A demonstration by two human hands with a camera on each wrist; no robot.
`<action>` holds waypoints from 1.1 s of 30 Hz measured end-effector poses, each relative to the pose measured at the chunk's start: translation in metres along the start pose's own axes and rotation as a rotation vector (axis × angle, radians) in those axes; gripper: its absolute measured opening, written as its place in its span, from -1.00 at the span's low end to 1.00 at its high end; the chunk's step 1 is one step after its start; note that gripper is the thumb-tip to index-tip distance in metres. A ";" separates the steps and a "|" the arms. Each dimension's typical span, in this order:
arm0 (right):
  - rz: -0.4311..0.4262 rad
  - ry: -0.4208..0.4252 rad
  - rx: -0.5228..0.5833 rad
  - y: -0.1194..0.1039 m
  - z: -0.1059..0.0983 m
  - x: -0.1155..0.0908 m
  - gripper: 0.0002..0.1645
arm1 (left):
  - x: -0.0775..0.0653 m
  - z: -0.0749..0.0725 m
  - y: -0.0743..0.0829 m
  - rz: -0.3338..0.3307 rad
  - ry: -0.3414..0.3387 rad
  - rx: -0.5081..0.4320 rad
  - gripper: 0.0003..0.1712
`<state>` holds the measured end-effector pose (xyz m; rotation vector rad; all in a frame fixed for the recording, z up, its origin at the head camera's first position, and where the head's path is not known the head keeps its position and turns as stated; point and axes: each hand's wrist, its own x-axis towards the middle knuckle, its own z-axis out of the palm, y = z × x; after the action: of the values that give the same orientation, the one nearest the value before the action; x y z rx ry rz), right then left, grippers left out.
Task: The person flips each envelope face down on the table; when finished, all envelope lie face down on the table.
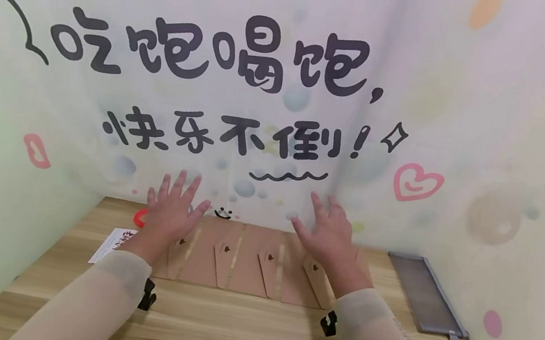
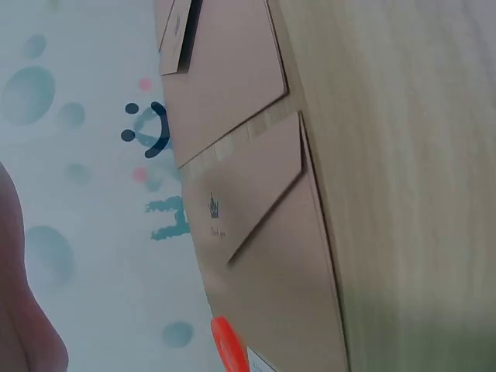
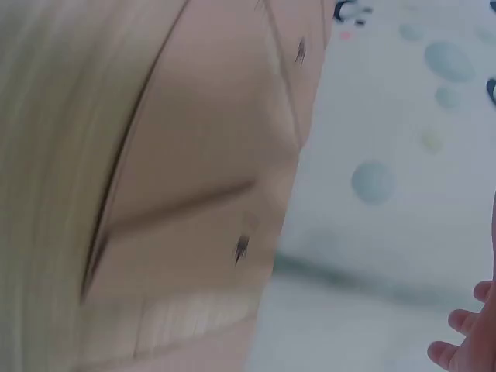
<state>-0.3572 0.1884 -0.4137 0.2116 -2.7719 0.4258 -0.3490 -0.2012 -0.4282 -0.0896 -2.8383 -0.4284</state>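
Note:
Several brown paper envelopes (image 1: 252, 262) lie side by side in a row along the back of the wooden table, their angled flaps marked with a small dark crown print. My left hand (image 1: 171, 211), fingers spread, is over the left end of the row and holds nothing. Over the right end is my right hand (image 1: 328, 235), its fingers also extended and nothing in its grasp. The left wrist view shows an envelope (image 2: 271, 287) with its flap edge slightly raised. In the right wrist view, another envelope (image 3: 209, 116) appears blurred beside the fingers (image 3: 463, 322) at the edge.
A red object (image 1: 140, 217) and a white printed card (image 1: 110, 243) lie left of the row, partly hidden by the left hand and arm. On the right is a flat grey zip pouch (image 1: 427, 294). A printed cloth (image 1: 241, 97) hangs behind the table (image 1: 231, 325).

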 end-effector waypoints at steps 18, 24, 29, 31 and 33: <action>-0.113 -0.045 0.373 -0.119 0.039 -0.012 0.01 | -0.027 -0.019 -0.042 -0.076 0.018 -0.305 -0.12; -0.096 -0.143 0.512 -0.152 0.055 -0.015 0.01 | -0.034 -0.021 -0.059 -0.225 -0.052 -0.476 -0.09; -0.077 -0.207 0.600 -0.175 0.070 -0.015 0.00 | -0.037 -0.020 -0.071 -0.240 -0.115 -0.590 -0.12; -0.068 -0.230 0.648 -0.184 0.075 -0.016 0.01 | -0.038 -0.019 -0.073 -0.249 -0.141 -0.609 -0.12; -0.048 -0.253 0.710 -0.192 0.080 -0.018 0.01 | -0.039 -0.019 -0.075 -0.266 -0.172 -0.636 -0.12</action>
<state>-0.3272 -0.0159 -0.4405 0.5216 -2.7173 1.4455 -0.3145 -0.2791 -0.4428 0.1373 -2.7629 -1.4264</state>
